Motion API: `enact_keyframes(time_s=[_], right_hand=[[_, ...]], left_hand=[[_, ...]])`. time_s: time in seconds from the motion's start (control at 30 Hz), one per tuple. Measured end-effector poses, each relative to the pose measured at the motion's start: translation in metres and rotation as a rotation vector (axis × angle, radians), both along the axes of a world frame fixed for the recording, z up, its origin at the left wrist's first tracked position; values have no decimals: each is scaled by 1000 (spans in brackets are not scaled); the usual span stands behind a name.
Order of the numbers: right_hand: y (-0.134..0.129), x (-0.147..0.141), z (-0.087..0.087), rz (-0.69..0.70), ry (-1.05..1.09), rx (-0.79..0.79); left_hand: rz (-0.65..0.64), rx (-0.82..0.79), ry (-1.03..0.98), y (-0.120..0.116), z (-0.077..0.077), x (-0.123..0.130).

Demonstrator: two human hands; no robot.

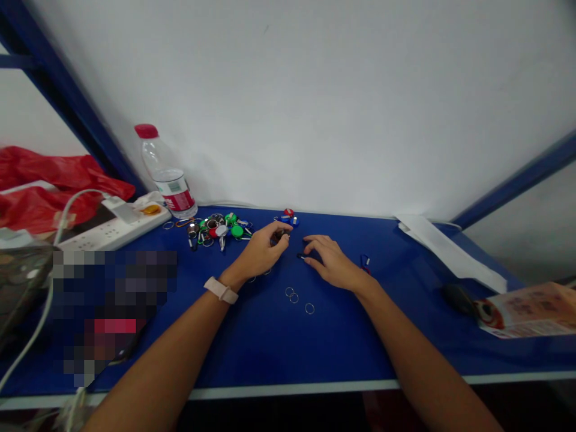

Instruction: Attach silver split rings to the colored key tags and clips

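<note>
My left hand (265, 247), a pale band on its wrist, is closed with thumb and fingers around a dark round badge reel (281, 236), partly covered by the fingers. To its right, my right hand (327, 259) has its thumb at a small black strap end (300, 256) with a light tip; the grip's underside is hidden. Behind the left hand lie a blue and red group of reels (292, 221) and a mixed pile of green, silver, red and black badge reels (236, 231). Nearer me are several split rings (309, 308), some partly hidden by my left wrist.
A water bottle (168, 180) and a white power strip (112, 231) stand at back left, beside a red plastic bag (58, 180). Carabiner clips (365, 261) lie by my right wrist. Folded white paper (445, 249) and a printed packet (531, 309) are at right.
</note>
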State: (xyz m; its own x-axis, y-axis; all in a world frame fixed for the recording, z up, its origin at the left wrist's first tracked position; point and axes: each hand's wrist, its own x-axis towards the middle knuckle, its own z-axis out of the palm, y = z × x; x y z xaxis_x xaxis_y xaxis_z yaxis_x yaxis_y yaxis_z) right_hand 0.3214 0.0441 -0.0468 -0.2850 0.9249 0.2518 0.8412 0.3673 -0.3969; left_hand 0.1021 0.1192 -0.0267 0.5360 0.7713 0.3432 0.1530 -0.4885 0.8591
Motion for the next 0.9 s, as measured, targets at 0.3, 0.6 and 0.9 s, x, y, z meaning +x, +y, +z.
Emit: enact_keyframes(time_s=[0.3, 0.6, 0.9], right_hand=[[0, 2, 6, 6, 11, 56], [2, -2, 11, -80, 123, 235], [1, -3, 11, -178, 310, 168]], left_hand=[[-52, -52, 7, 1, -4, 0], [-110, -165, -1, 0, 1, -1], [-105, -193, 76, 1, -2, -3]])
